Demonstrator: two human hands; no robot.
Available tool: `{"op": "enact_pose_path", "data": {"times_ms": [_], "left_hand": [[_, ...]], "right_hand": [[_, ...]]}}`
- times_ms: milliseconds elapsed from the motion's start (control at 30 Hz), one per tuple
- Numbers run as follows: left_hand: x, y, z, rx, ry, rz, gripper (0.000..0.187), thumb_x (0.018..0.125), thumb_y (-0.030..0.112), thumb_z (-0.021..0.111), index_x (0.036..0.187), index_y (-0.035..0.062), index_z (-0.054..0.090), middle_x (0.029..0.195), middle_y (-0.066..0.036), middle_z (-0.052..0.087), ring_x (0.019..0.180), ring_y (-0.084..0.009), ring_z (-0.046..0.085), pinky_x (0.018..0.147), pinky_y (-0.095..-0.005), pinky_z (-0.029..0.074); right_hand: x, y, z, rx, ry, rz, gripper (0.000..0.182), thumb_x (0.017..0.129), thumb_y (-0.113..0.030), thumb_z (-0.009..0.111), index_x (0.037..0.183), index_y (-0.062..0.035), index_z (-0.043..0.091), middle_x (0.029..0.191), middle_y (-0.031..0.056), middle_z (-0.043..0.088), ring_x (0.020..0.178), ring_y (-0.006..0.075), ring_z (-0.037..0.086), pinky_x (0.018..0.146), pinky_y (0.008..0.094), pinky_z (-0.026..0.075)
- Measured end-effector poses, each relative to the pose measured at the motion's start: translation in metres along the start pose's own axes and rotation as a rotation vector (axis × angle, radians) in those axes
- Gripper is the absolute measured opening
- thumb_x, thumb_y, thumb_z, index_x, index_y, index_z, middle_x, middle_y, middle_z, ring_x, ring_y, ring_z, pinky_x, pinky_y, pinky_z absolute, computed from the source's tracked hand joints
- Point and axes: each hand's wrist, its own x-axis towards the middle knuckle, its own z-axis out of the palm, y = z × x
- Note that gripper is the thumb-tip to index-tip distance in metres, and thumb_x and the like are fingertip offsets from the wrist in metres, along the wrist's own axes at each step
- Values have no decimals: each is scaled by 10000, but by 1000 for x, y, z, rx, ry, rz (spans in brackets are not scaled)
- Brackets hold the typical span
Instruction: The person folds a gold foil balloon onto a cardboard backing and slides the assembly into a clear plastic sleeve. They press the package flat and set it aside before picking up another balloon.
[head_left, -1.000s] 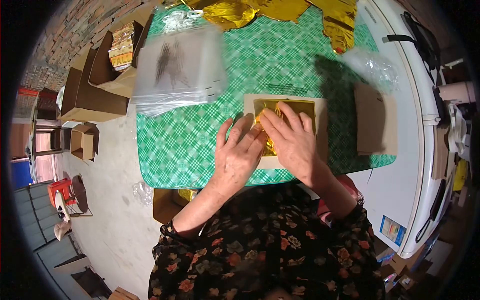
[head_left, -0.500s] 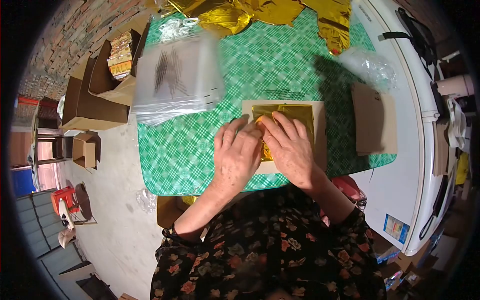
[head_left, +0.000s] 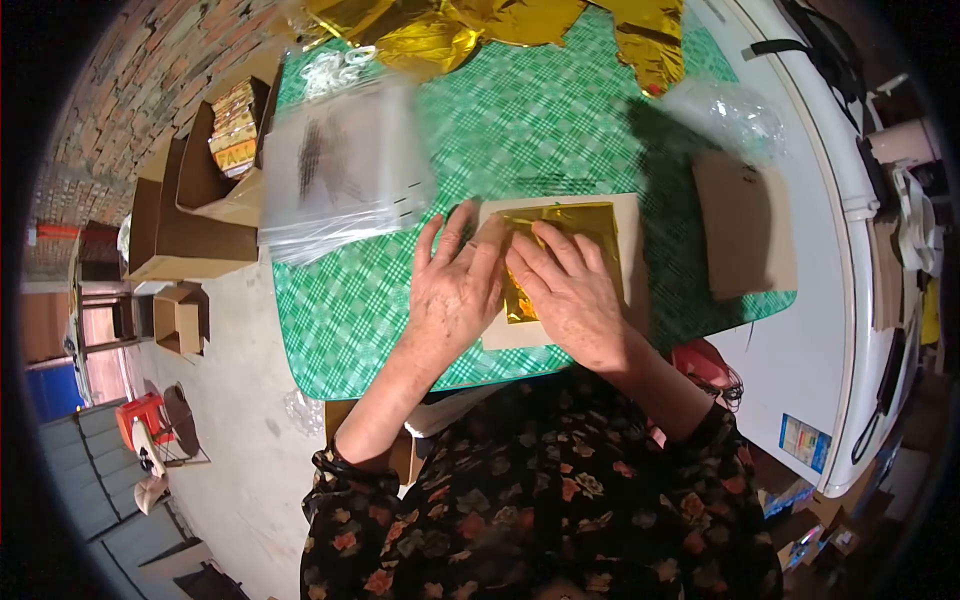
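A shiny gold foil packet or folded sheet (head_left: 608, 250) lies flat on a beige cardboard sheet (head_left: 630, 225), near the front edge of the green checked table (head_left: 520, 130). My right hand (head_left: 570, 295) rests palm down on the foil with its fingers stretched out, covering much of it. At the foil's left edge is my left hand (head_left: 455, 285), fingers spread, its index finger beside the right fingertips. The left thumb is hidden, as is whatever lies beneath both palms.
A stack of clear plastic bags (head_left: 345, 160) lies at the left, with white rings or bands (head_left: 335, 72) behind it. Crumpled gold foil (head_left: 430, 45) covers the back edge. Brown cardboard (head_left: 745, 225) and clear plastic wrap (head_left: 725, 110) lie at the right. Open boxes (head_left: 190, 225) stand left of the table.
My left hand has shifted slightly left and its fingers have spread away from the foil's middle. My right hand stays flat on the foil. The view has tilted a little.
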Motion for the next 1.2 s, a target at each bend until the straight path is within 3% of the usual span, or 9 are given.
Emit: {"op": "enact_pose_path", "data": {"times_ms": [167,300,400,433,567,700,1000,1133,1200], "left_hand": [[2,1,1,29,22,0,330,952,171,747,1271,92,776,1377,-75,752,1368,-366,585,1215,-585,370],[2,4,-3,31,-7,3,359,978,184,740,1319,74,758,1394,-78,747,1379,-363,588,1232,-574,340],[0,6,-1,62,-5,9,357,972,190,745,1309,71,762,1401,-75,742,1386,-366,584,1241,-575,334],[-1,5,-1,63,-19,4,360,969,195,747,1306,68,763,1415,-71,734,1396,-368,578,1245,-576,330],[0,6,-2,73,-27,16,376,967,228,753,1307,68,758,1416,-63,731,1400,-374,571,1243,-580,330],[1,7,-4,75,-36,9,390,958,210,769,1323,71,759,1432,-63,726,1406,-369,570,1251,-583,323],[24,12,-17,58,-55,63,387,979,193,743,1348,78,745,1381,-107,742,1423,-395,557,1255,-600,314],[43,21,-5,-210,-92,197,538,1016,234,707,1512,47,618,1574,-185,587,1544,-427,435,1273,-567,351],[43,18,5,-277,-254,198,613,1091,348,587,1625,65,485,1707,-184,424,1613,-401,333,1329,-545,248]], "right_hand": [[-2,-1,1,-36,16,-11,470,979,-198,575,1389,10,669,1482,126,600,1450,348,481,1205,544,355],[-9,-11,3,-65,76,-5,491,963,-214,591,1375,43,666,1476,167,611,1445,344,504,1244,557,338],[-29,-29,-3,84,45,73,604,978,-354,682,1431,43,641,1530,168,585,1510,336,462,1290,551,285],[-35,-32,-5,67,39,68,723,924,-448,764,1463,17,636,1548,158,586,1521,339,464,1294,583,285],[-47,-44,-9,99,121,109,775,807,-501,849,1434,-73,697,1514,120,629,1509,350,495,1272,672,309],[-48,-47,-7,138,151,109,759,803,-497,848,1415,-70,707,1517,111,627,1520,384,471,1274,707,282],[-51,-52,-5,153,185,154,737,783,-459,878,1416,-122,710,1557,85,594,1536,350,461,1281,675,281],[-51,-52,-3,174,201,154,662,797,-454,872,1344,-109,732,1521,91,617,1535,362,455,1275,684,287],[-52,-51,-1,165,215,144,616,806,-451,868,1299,-103,744,1483,92,639,1524,369,460,1276,686,282]]}}
